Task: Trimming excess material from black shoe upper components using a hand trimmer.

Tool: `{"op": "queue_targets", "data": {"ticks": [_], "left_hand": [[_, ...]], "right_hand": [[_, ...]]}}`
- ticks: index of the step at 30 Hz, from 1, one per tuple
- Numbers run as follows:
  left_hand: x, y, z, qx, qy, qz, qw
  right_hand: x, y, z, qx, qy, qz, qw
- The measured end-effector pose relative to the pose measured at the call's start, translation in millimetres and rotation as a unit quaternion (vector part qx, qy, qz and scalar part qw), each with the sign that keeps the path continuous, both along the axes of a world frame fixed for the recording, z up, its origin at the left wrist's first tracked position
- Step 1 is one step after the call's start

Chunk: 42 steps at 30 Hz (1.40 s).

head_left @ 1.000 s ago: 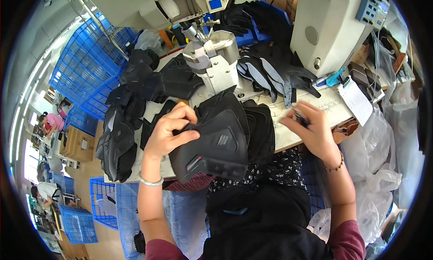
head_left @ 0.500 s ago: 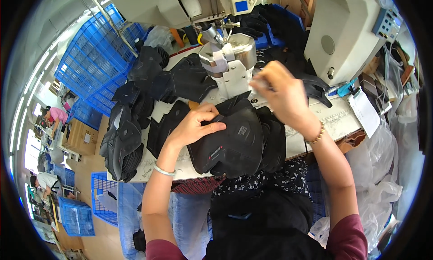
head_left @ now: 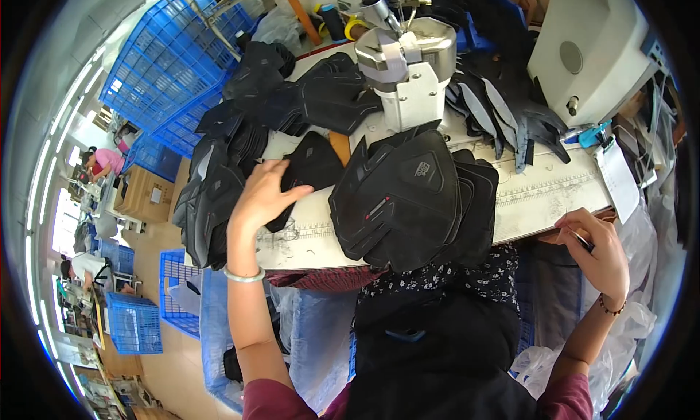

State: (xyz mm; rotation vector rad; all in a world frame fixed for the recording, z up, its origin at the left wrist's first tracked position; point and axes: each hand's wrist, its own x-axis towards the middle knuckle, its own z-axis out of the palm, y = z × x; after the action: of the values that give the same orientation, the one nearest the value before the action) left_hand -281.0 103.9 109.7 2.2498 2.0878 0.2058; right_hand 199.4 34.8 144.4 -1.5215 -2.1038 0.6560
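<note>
My left hand (head_left: 264, 195) rests at the left side of the sewing table, thumb spread from the fingers. Its fingertips touch or lie close beside a black cut piece (head_left: 315, 162). Over by the table's right front edge, my right hand (head_left: 596, 251) is closed around a small, dark, slender tool (head_left: 581, 240), mostly hidden by the fingers. Between the hands lies a stack of black shaped panels (head_left: 399, 201), its front rim overhanging the table edge. Behind that stack stands the sewing machine's metal-and-white post (head_left: 415, 92).
More black panels are heaped at the left (head_left: 211, 201) and behind (head_left: 332, 95). Grey-black strips (head_left: 485, 114) lie right of the post. Blue crates (head_left: 171, 63) stand at the far left, a white card (head_left: 617, 179) hangs at the right, and clear plastic bags (head_left: 634, 310) sit below.
My left hand has left the front stack and moved left to other black pieces. My right hand has come from beside the machine post down to the table's right edge. The view has shifted.
</note>
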Motion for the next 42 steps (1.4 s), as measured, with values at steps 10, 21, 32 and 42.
{"op": "queue_targets", "data": {"ticks": [10,21,32,42], "left_hand": [[34,10,-3,0.017,0.097,-0.087,0.991],[49,-41,41,0.121,0.065,-0.006,0.991],[195,-164,47,0.231,0.138,-0.370,0.889],[243,-126,-19,-0.109,-0.332,-0.221,0.911]], "right_hand": [[-27,-5,3,-0.025,0.142,0.032,0.989],[-32,-19,-10,-0.039,0.247,0.061,0.966],[-73,-57,-14,-0.276,0.488,0.045,0.827],[-9,-73,-62,-0.303,0.361,-0.005,0.882]]}}
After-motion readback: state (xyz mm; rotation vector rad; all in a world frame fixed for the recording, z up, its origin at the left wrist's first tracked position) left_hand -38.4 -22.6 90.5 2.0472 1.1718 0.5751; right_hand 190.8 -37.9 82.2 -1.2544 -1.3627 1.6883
